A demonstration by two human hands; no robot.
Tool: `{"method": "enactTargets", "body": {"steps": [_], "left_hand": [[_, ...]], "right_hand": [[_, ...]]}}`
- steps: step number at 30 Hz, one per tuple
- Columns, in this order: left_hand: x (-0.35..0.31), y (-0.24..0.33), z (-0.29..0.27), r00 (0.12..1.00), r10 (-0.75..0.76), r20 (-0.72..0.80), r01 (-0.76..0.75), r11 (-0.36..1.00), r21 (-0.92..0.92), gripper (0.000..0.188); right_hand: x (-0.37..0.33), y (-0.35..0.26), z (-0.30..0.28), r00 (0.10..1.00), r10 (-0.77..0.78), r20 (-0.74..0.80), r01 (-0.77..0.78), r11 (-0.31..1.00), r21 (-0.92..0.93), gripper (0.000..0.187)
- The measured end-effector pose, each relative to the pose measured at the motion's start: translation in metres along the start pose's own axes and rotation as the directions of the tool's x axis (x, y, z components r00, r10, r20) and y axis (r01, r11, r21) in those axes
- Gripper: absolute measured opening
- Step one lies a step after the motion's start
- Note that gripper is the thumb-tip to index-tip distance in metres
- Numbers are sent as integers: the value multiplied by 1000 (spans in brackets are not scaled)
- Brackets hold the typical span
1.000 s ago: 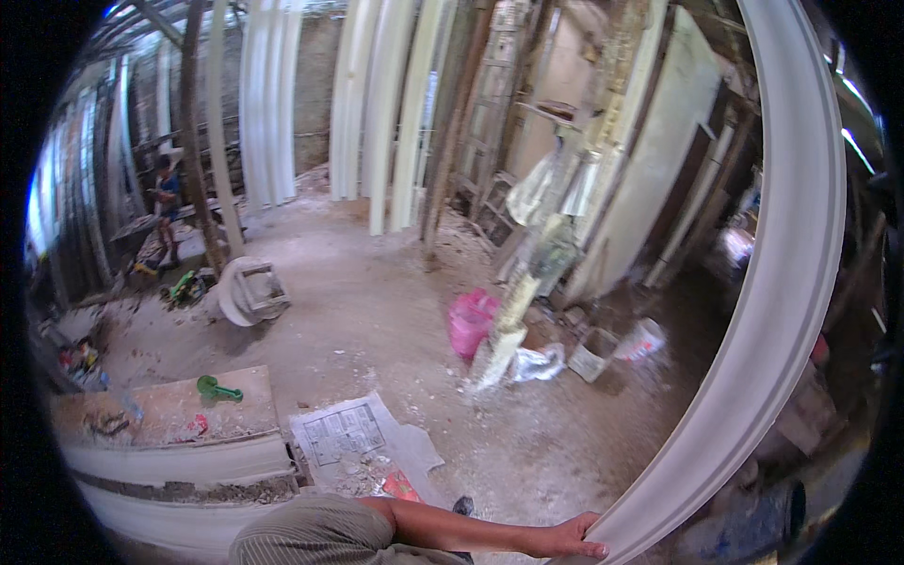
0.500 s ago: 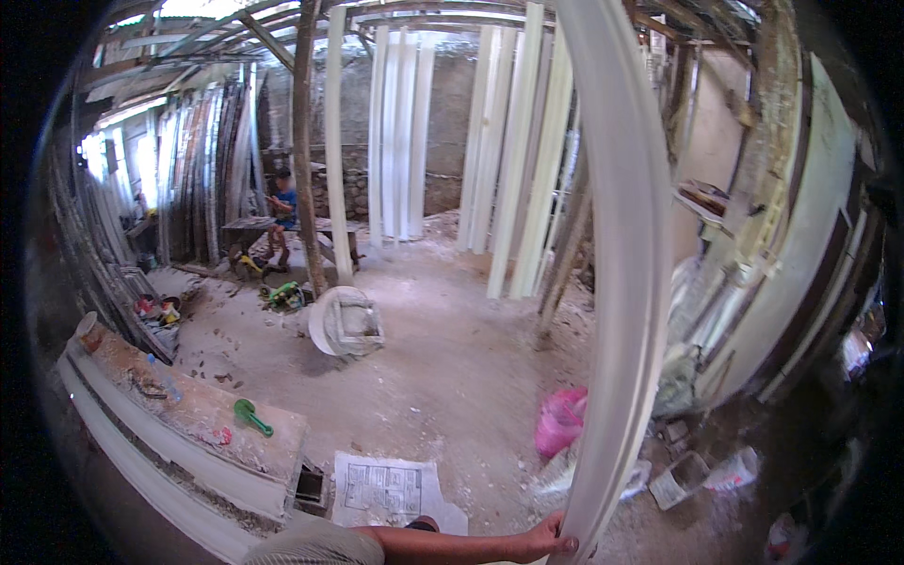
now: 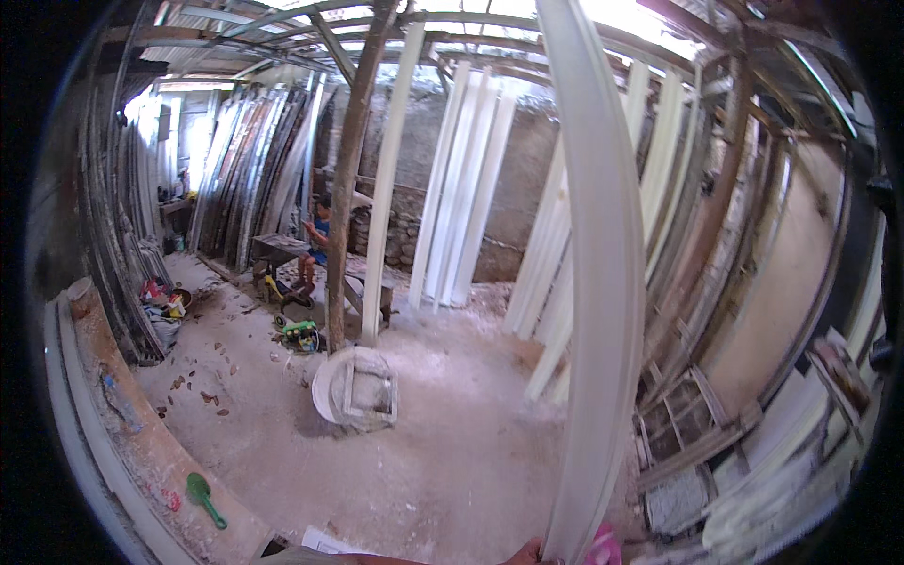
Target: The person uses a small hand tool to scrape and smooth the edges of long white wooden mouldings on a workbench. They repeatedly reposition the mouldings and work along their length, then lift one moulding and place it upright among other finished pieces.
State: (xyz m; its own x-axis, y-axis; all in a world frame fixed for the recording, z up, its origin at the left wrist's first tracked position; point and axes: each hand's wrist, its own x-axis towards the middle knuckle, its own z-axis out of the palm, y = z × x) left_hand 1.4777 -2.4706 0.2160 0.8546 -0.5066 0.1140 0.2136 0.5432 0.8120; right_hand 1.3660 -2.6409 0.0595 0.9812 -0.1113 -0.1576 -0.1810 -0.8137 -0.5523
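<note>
A long white moulding strip [image 3: 603, 282] with lengthwise ridges stands nearly upright in front of me. It runs from the top of the view to the lower edge and leans slightly. At its lower part my left hand [image 3: 525, 554] grips the strip's left edge; the forearm lies along the bottom rim and most of the hand is cut off. My right hand is out of view. The foot of the strip is hidden below the frame. Close behind it at the bottom shows a pink bag [image 3: 604, 546].
White strips [image 3: 461, 188] stand along the back wall, others behind my strip. A wooden post [image 3: 345, 188] and a round white tub [image 3: 330, 386] with a square frame are mid-floor. A green scoop [image 3: 201, 497] lies on the left bench. Someone [image 3: 318, 235] sits at the back.
The view has tilted up and turned right, so the room appears shifted left and lower. My left hand, still on the moulding strip, now sits at the lower edge.
</note>
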Motion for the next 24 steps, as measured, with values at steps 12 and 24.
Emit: {"method": "enactTargets", "body": {"steps": [12, 24], "left_hand": [[295, 209, -150, 995, 50, 92, -63, 987, 145, 54], [582, 331, -302, 985, 169, 20, -169, 985, 38, 48]], "right_hand": [[313, -59, -2, 1000, -5, 26, 5, 1000, 27, 29], [636, -88, 3, 999, -30, -29, 35, 983, 180, 31]]}}
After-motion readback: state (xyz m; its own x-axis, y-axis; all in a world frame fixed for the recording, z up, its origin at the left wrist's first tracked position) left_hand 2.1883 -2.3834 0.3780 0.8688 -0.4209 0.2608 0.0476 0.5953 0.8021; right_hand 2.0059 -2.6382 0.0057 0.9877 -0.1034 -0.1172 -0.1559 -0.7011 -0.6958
